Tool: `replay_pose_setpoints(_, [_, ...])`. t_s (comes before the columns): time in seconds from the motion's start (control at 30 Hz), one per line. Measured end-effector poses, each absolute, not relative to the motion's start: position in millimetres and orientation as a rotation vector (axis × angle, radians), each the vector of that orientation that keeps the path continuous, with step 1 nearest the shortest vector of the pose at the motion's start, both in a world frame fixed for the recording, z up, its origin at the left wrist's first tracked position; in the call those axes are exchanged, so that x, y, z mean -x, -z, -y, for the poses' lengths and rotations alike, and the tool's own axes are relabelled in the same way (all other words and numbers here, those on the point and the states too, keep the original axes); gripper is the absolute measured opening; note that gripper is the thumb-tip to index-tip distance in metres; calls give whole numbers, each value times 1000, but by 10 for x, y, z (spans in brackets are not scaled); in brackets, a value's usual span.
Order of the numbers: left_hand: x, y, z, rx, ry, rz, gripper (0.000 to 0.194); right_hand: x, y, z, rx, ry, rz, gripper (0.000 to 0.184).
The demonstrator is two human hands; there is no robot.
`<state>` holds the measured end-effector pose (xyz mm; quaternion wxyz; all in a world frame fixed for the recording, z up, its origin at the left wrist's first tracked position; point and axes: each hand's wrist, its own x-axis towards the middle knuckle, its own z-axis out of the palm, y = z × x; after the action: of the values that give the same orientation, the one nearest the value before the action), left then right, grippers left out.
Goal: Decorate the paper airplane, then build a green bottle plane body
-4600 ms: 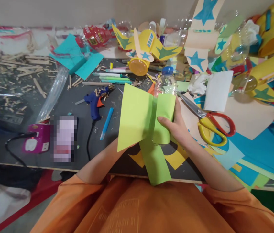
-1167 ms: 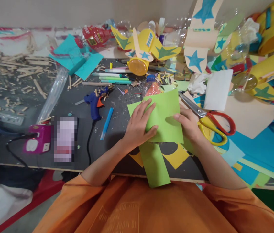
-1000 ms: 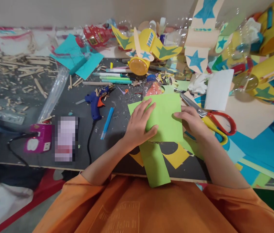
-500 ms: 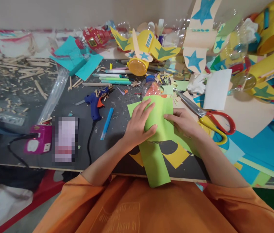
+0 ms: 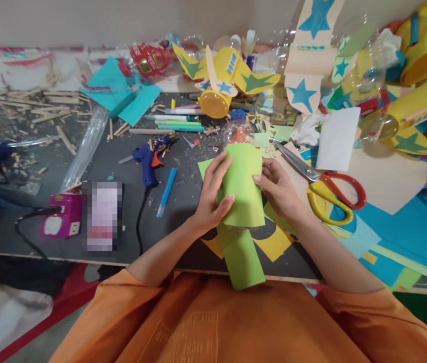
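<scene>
A clear plastic bottle (image 5: 238,132) with a blue cap lies in front of me, cap end pointing away. Light green paper (image 5: 242,186) curves around its body. My left hand (image 5: 213,194) grips the wrapped bottle from the left, thumb on the paper. On the other side my right hand (image 5: 279,189) holds the paper's right edge, its thumb pressing on top and its fingers partly hidden beneath. Under the bottle, a green paper strip (image 5: 241,262) reaches past the table edge, beside yellow paper scraps (image 5: 276,242).
Scissors (image 5: 319,181) with red and yellow handles lie to the right among paper sheets. A blue glue gun (image 5: 148,161), a blue marker (image 5: 167,191) and a phone (image 5: 102,217) are on the left. A yellow bottle airplane (image 5: 221,70) stands behind.
The green paper now wraps more closely around the bottle, and the bottle has shifted slightly. My right hand has moved a little inward. Another blue glue gun has come into view at far left.
</scene>
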<state>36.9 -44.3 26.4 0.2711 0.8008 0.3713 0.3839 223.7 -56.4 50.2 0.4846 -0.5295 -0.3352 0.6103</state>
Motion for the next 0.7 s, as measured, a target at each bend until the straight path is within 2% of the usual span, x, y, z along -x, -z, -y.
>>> replay_pose_setpoints(0.13, [-394,-271,463,-2166,-1057,-1021,65,-2196,-544,591,1158,-1800,701,59])
replay_pose_setpoints(0.2, [-407,-271,459,-2153,-1065,-980,64,-2208,-552,588,1132,-1840,705,59])
replay_pose_setpoints(0.4, [-414,-277,437,-2164,-983,-886,55,-2255,-504,560,1275,-1514,887,65])
replay_pose_setpoints(0.53, [-427,-282,459,-2174,-955,-813,62,-2216,-491,611,1350,-1315,1061,72])
replay_pose_setpoints(0.7, [-448,-268,491,-2097,-922,-822,65,-2174,-431,670,1394,-1161,1167,67])
